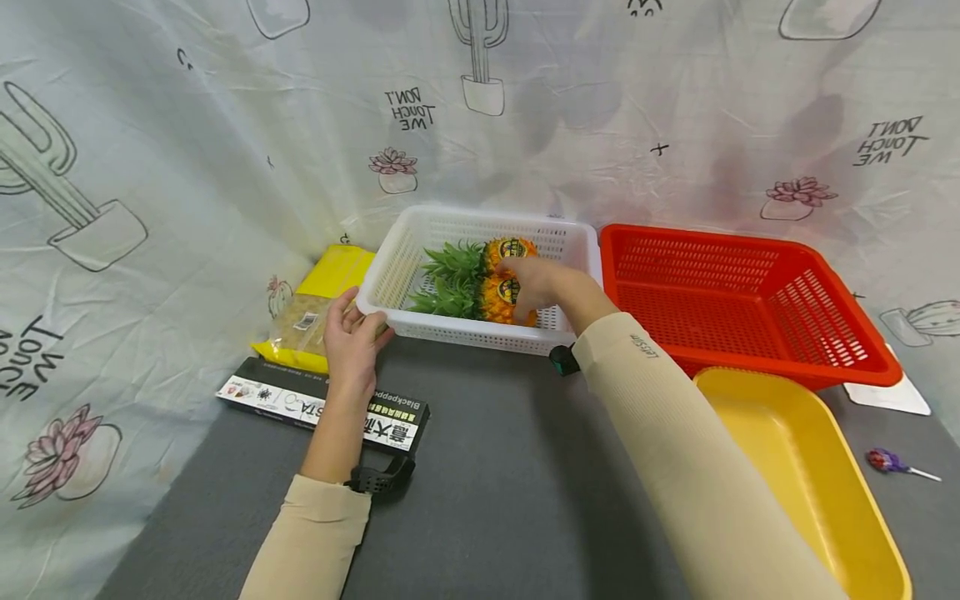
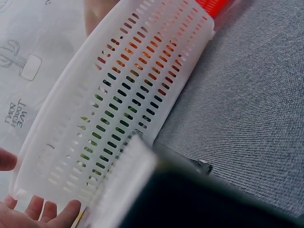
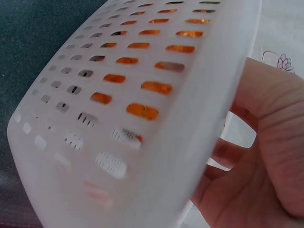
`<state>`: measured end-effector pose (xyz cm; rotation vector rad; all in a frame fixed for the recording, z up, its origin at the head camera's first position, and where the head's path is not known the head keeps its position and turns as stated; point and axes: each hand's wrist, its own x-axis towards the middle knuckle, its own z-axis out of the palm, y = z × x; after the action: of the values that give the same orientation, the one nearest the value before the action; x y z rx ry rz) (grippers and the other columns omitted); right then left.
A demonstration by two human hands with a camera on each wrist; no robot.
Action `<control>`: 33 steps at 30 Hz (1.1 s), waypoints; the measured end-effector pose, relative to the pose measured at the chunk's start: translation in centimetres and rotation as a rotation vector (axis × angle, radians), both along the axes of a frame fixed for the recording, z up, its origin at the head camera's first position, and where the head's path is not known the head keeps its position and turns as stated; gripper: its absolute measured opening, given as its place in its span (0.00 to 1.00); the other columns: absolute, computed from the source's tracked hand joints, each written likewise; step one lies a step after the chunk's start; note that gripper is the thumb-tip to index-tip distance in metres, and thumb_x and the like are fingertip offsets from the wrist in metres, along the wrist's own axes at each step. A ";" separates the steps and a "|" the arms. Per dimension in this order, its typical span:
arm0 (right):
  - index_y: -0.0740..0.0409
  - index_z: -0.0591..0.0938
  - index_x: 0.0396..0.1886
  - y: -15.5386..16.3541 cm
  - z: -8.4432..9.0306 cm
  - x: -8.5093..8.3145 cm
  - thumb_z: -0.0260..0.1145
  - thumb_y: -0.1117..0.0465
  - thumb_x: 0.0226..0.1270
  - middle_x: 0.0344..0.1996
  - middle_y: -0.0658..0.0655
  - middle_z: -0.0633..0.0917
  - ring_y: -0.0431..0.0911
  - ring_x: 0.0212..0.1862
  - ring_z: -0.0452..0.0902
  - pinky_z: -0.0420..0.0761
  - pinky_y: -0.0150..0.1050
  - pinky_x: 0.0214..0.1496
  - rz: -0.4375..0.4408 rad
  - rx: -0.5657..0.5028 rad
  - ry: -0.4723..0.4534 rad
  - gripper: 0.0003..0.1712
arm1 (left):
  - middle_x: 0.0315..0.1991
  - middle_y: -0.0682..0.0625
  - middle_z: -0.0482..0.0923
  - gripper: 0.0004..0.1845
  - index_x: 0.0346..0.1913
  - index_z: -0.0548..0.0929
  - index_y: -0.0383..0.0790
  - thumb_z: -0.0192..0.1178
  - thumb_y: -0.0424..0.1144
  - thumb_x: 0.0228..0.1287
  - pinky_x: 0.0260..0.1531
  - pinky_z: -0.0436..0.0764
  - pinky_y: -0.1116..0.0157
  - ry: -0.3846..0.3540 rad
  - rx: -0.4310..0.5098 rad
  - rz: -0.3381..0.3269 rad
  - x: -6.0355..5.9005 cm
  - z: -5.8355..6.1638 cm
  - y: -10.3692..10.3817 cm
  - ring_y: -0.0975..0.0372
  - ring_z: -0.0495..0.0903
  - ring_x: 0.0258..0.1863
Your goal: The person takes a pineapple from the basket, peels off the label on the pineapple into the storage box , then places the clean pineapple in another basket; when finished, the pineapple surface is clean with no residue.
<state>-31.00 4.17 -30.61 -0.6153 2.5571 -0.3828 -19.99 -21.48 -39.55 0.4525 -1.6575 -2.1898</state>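
Note:
Two orange pineapples with green leaf crowns lie side by side in a white slotted basket. From the right, my right hand reaches over the rim and grips the nearer pineapple. In the right wrist view its fingertips are hidden behind the basket wall, with orange showing through the slots. My left hand holds the basket's near left corner, thumb on the front side and fingers along the left side. The left wrist view shows its fingers right at that corner.
Left of the basket lie a yellow bag with a clear window and a black-and-white pasta box under my left forearm. A red basket and a yellow tray stand at right, near a lollipop. A printed curtain hangs behind.

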 end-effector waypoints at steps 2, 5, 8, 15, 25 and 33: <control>0.47 0.63 0.80 -0.1 0.0 0.0 0.74 0.66 0.56 0.75 0.58 0.69 0.53 0.56 0.72 0.81 0.47 0.55 0.016 -0.001 0.009 0.52 | 0.62 0.47 0.72 0.35 0.77 0.64 0.43 0.59 0.27 0.68 0.54 0.86 0.59 -0.003 -0.003 -0.003 0.0 0.0 -0.1 0.61 0.80 0.54; 0.46 0.64 0.79 0.0 -0.1 0.0 0.73 0.67 0.56 0.75 0.58 0.69 0.54 0.53 0.72 0.80 0.45 0.50 0.013 -0.018 0.013 0.50 | 0.63 0.47 0.72 0.36 0.77 0.64 0.43 0.59 0.27 0.68 0.55 0.86 0.58 -0.005 -0.006 -0.006 0.1 0.1 -0.1 0.61 0.79 0.55; 0.46 0.66 0.78 0.3 -0.1 -0.1 0.73 0.66 0.57 0.76 0.58 0.68 0.54 0.58 0.72 0.81 0.49 0.58 0.000 -0.056 0.007 0.49 | 0.64 0.46 0.72 0.35 0.77 0.64 0.43 0.59 0.28 0.69 0.56 0.85 0.57 -0.009 -0.015 -0.003 0.1 0.0 -0.1 0.60 0.78 0.57; 0.50 0.67 0.76 0.9 0.0 -0.2 0.72 0.63 0.59 0.75 0.60 0.68 0.56 0.65 0.70 0.75 0.56 0.69 -0.009 -0.102 0.001 0.45 | 0.65 0.45 0.72 0.35 0.78 0.63 0.44 0.59 0.28 0.69 0.59 0.83 0.54 -0.009 -0.016 -0.006 0.2 0.0 -0.2 0.59 0.78 0.59; 0.52 0.66 0.74 2.1 1.2 -0.1 0.70 0.64 0.56 0.72 0.61 0.69 0.56 0.58 0.69 0.77 0.50 0.57 -0.026 -0.161 0.024 0.44 | 0.67 0.43 0.71 0.36 0.78 0.63 0.43 0.59 0.28 0.69 0.61 0.83 0.52 -0.002 -0.011 -0.014 0.1 -0.1 -0.2 0.59 0.77 0.60; 0.50 0.68 0.72 3.0 2.7 0.4 0.72 0.62 0.53 0.73 0.63 0.68 0.58 0.66 0.67 0.77 0.56 0.65 -0.058 -0.217 0.009 0.44 | 0.68 0.43 0.71 0.36 0.78 0.62 0.44 0.58 0.28 0.69 0.62 0.81 0.50 -0.005 -0.022 -0.016 0.1 -0.2 -0.3 0.58 0.77 0.61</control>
<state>-30.64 7.14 -27.96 -0.6215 2.5659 -0.6857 -19.85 -21.83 -39.74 0.4399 -1.6920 -2.1810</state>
